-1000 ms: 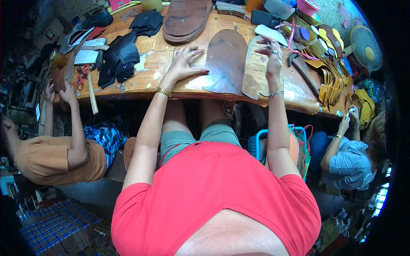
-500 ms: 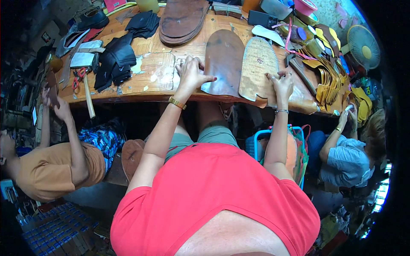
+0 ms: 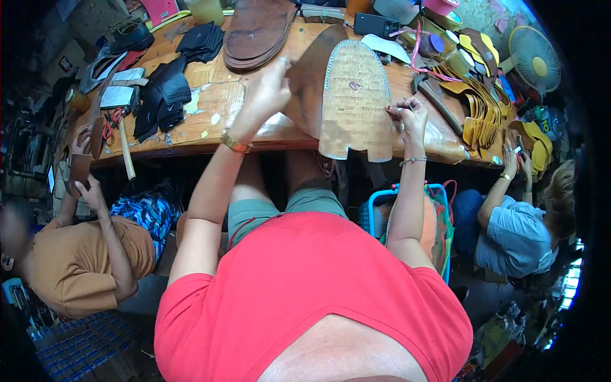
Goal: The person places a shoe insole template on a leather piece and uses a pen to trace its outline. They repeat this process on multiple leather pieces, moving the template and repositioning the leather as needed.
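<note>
A tan sole-shaped template [image 3: 356,108], marked with writing and dotted along its rounded edge, lies over part of a brown leather piece [image 3: 305,95]. My right hand [image 3: 410,118] pinches the template's right edge between thumb and fingers. The template's notched lower end reaches past the table's front edge. My left hand [image 3: 262,95] is raised at the left edge of the brown leather, which sits at a slant. Motion smears the left fingers, so their grip is not plain.
Stacked brown leather pieces [image 3: 258,32], black leather pieces [image 3: 162,95], a hammer [image 3: 126,146] and red-handled scissors [image 3: 109,124] lie left on the table [image 3: 219,130]. Yellow pieces [image 3: 484,121] and a fan [image 3: 534,60] stand right. A blue basket [image 3: 366,213] is below. Co-workers sit both sides.
The template has shifted left and now overlaps the brown leather, which has turned to a slant. My left hand has moved left and up; my right hand has moved slightly left with the template.
</note>
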Available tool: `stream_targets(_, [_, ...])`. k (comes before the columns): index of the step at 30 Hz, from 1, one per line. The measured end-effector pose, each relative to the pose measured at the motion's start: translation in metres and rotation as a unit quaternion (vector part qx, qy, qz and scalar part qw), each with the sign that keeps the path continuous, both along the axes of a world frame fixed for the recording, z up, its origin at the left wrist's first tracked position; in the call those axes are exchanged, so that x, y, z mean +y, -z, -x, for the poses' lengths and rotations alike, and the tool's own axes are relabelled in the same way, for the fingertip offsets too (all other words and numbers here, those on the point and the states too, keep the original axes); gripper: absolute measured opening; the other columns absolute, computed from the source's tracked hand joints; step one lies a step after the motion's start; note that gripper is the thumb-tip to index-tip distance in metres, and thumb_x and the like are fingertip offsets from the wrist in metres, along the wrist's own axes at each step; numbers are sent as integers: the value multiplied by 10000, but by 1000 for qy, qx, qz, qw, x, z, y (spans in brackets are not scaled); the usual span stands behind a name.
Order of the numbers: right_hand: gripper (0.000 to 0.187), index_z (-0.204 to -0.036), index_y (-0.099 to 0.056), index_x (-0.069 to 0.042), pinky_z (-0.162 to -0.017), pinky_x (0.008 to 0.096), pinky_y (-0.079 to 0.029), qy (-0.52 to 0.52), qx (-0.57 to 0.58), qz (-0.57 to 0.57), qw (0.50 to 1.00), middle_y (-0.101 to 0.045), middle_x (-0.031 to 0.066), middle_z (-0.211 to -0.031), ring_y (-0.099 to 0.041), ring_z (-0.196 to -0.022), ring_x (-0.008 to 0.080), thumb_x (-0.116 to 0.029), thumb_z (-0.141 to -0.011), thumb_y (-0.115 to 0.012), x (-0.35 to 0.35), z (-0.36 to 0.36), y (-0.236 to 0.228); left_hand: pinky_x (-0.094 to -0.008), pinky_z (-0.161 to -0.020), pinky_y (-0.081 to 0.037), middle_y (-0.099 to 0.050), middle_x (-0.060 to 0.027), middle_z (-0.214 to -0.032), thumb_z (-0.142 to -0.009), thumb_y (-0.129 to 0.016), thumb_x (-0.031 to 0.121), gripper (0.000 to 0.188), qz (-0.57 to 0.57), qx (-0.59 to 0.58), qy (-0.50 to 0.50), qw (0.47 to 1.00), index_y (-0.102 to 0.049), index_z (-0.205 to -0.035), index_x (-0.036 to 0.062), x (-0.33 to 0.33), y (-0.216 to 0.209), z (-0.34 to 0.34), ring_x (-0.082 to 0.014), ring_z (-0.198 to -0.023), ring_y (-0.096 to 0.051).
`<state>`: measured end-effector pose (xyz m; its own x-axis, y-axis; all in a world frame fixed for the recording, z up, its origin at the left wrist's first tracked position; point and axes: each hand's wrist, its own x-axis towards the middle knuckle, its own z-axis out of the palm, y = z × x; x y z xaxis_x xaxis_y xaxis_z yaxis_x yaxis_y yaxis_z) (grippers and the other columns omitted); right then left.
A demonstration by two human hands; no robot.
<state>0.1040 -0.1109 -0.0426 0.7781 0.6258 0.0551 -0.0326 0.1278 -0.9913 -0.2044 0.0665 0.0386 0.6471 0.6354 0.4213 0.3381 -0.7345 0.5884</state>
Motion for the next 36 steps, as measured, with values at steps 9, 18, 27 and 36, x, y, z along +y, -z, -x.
stream_targets(9, [306,-787,-511,-85,-856,326,-549,-66,-68,-175,980,-677,188,-1036,-656,-954,234,173,-724,-664,-77,-22,-92,-427,-962,-379,-673,-85,-845,-798,-553,76,237,-447,136,-88,880,-666,-1007,90,-9,-150,45,-254,-888,-635])
stream_targets(18, [258,-819,-489,-86,-912,292,-413,-22,-268,-96,958,-663,146,-1036,-583,-991,169,145,-764,-591,-110,-12,-158,-446,-1084,-274,-657,-30,-758,-764,-608,128,85,-580,265,132,759,-674,-817,133,22,-77,-85,-209,-860,-647])
stream_targets(27, [259,-844,-488,-81,-1011,378,-382,-44,-220,-237,945,-656,166,-1006,-590,-1037,230,149,-755,-568,-90,-9,-154,-472,-1176,-158,-676,-4,-807,-769,-598,158,125,-533,233,93,808,-705,-704,147,45,22,-162,-175,-974,-608])
stream_targets(36, [203,-856,-478,-81,-1103,415,-282,-88,-218,-254,938,-628,177,-996,-553,-1080,263,82,-757,-550,-72,-12,-129,-596,-1142,-98,-333,-145,-1494,-709,-712,541,878,-216,116,147,958,-368,-1456,236,65,36,-77,-363,-1404,-266])
